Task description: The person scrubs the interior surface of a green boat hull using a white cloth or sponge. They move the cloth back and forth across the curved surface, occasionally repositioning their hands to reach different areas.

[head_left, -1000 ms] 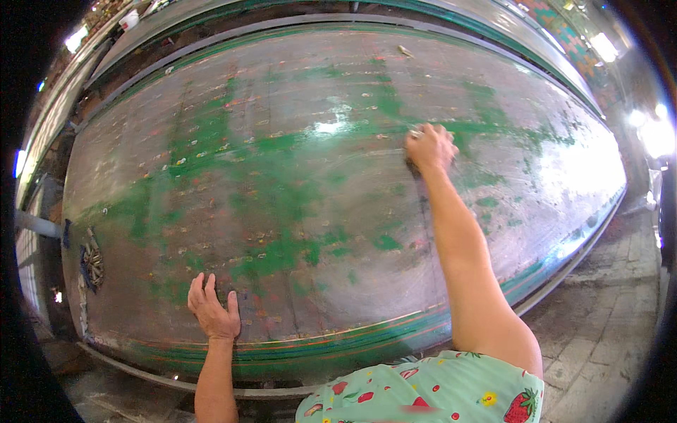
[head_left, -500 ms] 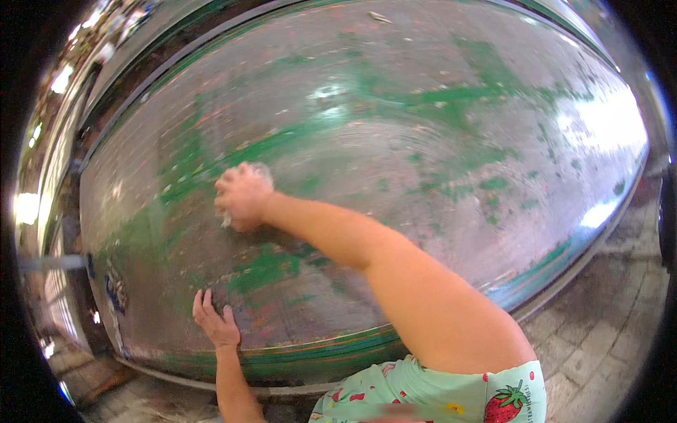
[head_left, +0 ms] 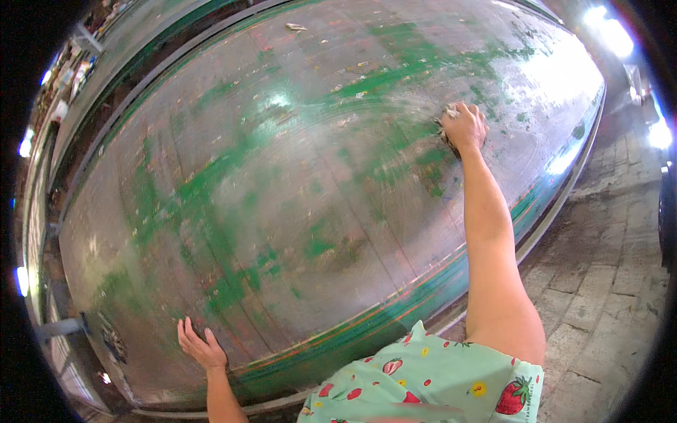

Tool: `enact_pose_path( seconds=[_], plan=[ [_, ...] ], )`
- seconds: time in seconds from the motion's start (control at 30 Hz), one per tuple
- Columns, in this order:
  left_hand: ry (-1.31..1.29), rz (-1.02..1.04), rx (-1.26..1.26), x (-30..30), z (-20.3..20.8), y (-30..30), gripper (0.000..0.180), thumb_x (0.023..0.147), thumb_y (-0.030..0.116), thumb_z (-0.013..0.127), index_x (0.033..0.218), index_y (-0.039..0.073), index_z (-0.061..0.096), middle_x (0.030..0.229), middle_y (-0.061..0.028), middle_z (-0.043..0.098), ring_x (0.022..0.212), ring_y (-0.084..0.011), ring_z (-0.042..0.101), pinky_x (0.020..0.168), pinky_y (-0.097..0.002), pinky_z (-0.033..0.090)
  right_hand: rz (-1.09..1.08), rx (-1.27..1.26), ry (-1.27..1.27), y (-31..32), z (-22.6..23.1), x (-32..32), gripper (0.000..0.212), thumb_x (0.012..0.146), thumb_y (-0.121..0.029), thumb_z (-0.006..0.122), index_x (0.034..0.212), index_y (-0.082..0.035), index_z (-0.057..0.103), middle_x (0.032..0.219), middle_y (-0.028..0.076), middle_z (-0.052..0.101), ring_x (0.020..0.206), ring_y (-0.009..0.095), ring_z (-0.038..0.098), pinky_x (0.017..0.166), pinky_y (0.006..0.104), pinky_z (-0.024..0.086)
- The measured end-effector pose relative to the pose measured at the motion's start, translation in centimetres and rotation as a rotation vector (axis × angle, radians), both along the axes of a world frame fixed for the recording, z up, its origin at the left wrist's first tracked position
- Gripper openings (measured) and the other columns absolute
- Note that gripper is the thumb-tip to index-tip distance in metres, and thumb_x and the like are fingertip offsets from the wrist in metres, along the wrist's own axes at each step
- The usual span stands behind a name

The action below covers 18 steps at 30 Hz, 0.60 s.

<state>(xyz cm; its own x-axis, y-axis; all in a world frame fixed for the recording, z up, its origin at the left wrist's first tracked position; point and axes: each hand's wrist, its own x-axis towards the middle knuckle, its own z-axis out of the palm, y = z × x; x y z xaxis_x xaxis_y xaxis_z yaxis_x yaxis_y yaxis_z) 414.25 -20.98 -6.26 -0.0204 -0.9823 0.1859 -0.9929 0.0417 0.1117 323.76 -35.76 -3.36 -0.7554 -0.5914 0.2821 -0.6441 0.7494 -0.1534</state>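
Note:
A broad table (head_left: 282, 183) with a worn grey surface and smeared green paint fills most of the view. Toward its right side, my right hand (head_left: 467, 128) presses a crumpled whitish rag (head_left: 450, 114) against the top, fingers curled round it. Much of the rag is hidden under the palm. My left hand (head_left: 202, 344) rests near the front edge at the lower left, fingers spread and nothing in them. Small pale flecks lie scattered over the paint, and faint curved wipe streaks show beside the rag.
A small pale scrap (head_left: 296, 27) lies near the table's far edge. Along the front runs a green-striped edge (head_left: 338, 331). Grey paving (head_left: 578, 310) lies to the right. A metal bar (head_left: 60, 328) juts in at the left, and a dark small patch of debris (head_left: 113, 342) sits at the near left corner.
My right hand has swept the rag from the left-middle of the table far over to the right, and the arm has straightened. My left hand stays open near the front edge. The view has shifted slightly.

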Motion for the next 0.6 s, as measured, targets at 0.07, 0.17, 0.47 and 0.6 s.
enact_pose_path(
  seconds=[0.07,0.17,0.47,0.6],
  plan=[
    [0.026,0.043,0.011,-0.5,0.4,-0.2,0.066,0.111,0.029,0.070,0.172,0.008,0.055,0.179,-0.0233,0.050,0.165,-0.0475,0.045,0.137,-0.0635,0.032,-0.043,0.010,0.008,2.4,-0.4,0.4,0.051,0.097,-0.054,0.078,0.144,-0.033,0.083,0.152,0.007,0.073,0.152,0.036,0.064,0.125,0.0597,0.048],
    [0.031,0.026,-0.005,-0.8,0.9,0.4,0.072,0.101,0.026,0.083,0.168,0.011,0.060,0.176,-0.0220,0.057,0.164,-0.0471,0.048,0.135,-0.0635,0.035,-0.077,0.068,-0.109,4.4,-0.5,2.8,0.064,0.096,-0.072,0.084,0.149,-0.035,0.081,0.165,0.009,0.072,0.148,0.034,0.071,0.115,0.0585,0.058],
    [0.069,0.032,-0.117,-0.8,-1.1,0.2,0.075,0.103,0.043,0.083,0.167,0.012,0.057,0.173,-0.0229,0.053,0.162,-0.0459,0.046,0.134,-0.0629,0.036,0.125,-0.019,0.076,8.4,-1.6,19.6,0.060,0.092,-0.068,0.086,0.139,-0.031,0.084,0.150,0.008,0.073,0.143,0.040,0.067,0.112,0.0680,0.053],
    [0.200,0.043,-0.101,0.0,-1.3,0.1,0.076,0.103,0.045,0.084,0.166,0.010,0.060,0.173,-0.0235,0.054,0.161,-0.0467,0.048,0.134,-0.0635,0.037,0.279,0.002,0.013,11.0,-0.5,32.1,0.060,0.089,-0.068,0.090,0.135,-0.029,0.084,0.147,0.006,0.072,0.145,0.037,0.064,0.114,0.0666,0.052]
  ],
)
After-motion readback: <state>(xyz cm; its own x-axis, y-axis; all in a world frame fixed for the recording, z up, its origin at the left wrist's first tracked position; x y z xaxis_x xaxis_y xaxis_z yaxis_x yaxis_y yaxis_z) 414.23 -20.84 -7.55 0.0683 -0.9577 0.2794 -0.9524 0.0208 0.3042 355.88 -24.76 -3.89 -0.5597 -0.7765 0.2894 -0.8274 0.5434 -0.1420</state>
